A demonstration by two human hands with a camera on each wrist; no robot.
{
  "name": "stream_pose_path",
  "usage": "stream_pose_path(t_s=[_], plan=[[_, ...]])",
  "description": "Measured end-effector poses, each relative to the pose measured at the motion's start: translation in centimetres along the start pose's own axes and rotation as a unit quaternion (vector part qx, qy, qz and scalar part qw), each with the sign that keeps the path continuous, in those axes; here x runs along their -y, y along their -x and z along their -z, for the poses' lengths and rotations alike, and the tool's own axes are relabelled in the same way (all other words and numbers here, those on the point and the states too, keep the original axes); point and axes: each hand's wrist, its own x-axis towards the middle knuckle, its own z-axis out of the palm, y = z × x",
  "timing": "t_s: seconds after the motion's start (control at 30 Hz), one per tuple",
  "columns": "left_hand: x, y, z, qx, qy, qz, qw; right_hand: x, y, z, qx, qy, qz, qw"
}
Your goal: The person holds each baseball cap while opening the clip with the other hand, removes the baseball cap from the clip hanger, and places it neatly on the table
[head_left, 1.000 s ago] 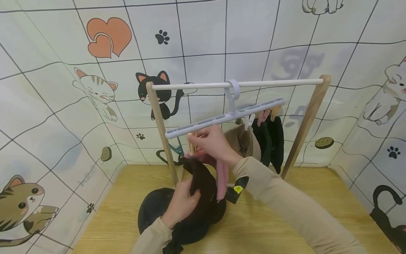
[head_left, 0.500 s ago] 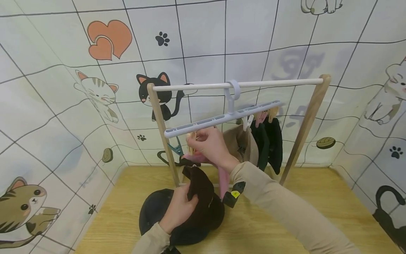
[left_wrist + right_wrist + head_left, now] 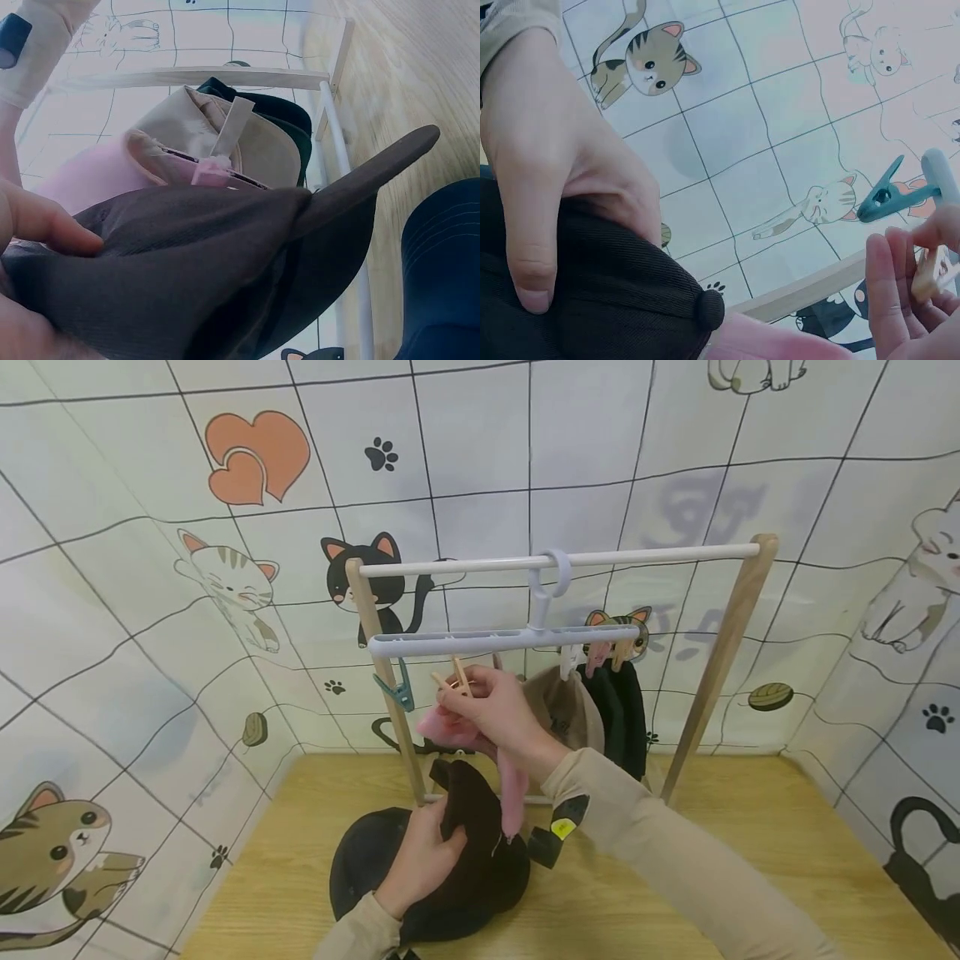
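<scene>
My left hand (image 3: 422, 853) holds a dark brown cap (image 3: 480, 810), thumb on one side of the fabric. In the left wrist view this cap (image 3: 172, 262) fills the foreground, its brim pointing right. Up under the hanger's left half, my right hand (image 3: 506, 710) pinches a tan clothespin (image 3: 459, 681). The right wrist view shows that clothespin (image 3: 930, 274) between thumb and fingers. A pink cap (image 3: 442, 727) hangs just below and behind the right hand, which partly hides it. The pale lavender hanger (image 3: 465, 642) hooks over a white rod (image 3: 660, 555).
A teal clothespin (image 3: 402, 689) dangles at the hanger's left end. Beige (image 3: 573, 710) and dark caps (image 3: 633, 718) hang on the right from white, pink and tan clothespins. A navy cap (image 3: 367, 856) lies on the wooden table (image 3: 247, 877). Wooden posts (image 3: 720, 668) carry the rod.
The hanger has swung from a left-end-low tilt to nearly level, its left end rising. The tan clothespin has turned in my right hand. The brown cap has come down slightly, away from the clothespin.
</scene>
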Motion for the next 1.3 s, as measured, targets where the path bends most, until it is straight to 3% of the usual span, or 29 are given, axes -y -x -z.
stream_pose_path(t_s=[0.33,0.57,0.8,0.93,1.03,1.1,1.2,1.3], plan=[[0.2,0.3,0.4,-0.013,0.014,0.023,0.9996,2.1,1.9,2.3,0.022,0.149,0.000,0.9886],[0.5,0.6,0.5,-0.014,0.001,0.034,0.9993,4.1,2.5,4.3,0.038,0.164,0.114,0.9791],[0.6,0.7,0.5,-0.017,0.006,0.029,0.9994,6.4,0.8,5.7,0.045,0.185,0.178,0.9653],[0.9,0.8,0.6,-0.018,-0.006,0.030,0.9994,6.6,-0.5,6.2,0.039,0.239,0.208,0.9476],[1.1,0.9,0.6,-0.017,-0.020,0.031,0.9992,5.9,-1.3,6.4,0.042,0.311,0.239,0.9187],[1.3,1.0,0.7,-0.017,-0.023,0.031,0.9991,5.1,-1.7,6.4,0.048,0.367,0.274,0.8875],[1.4,1.2,0.8,-0.019,-0.023,0.033,0.9990,4.0,-1.9,6.1,0.056,0.460,0.343,0.8171],[1.5,1.3,1.0,-0.021,-0.023,0.038,0.9988,3.0,-1.8,5.6,0.047,0.558,0.390,0.7306]])
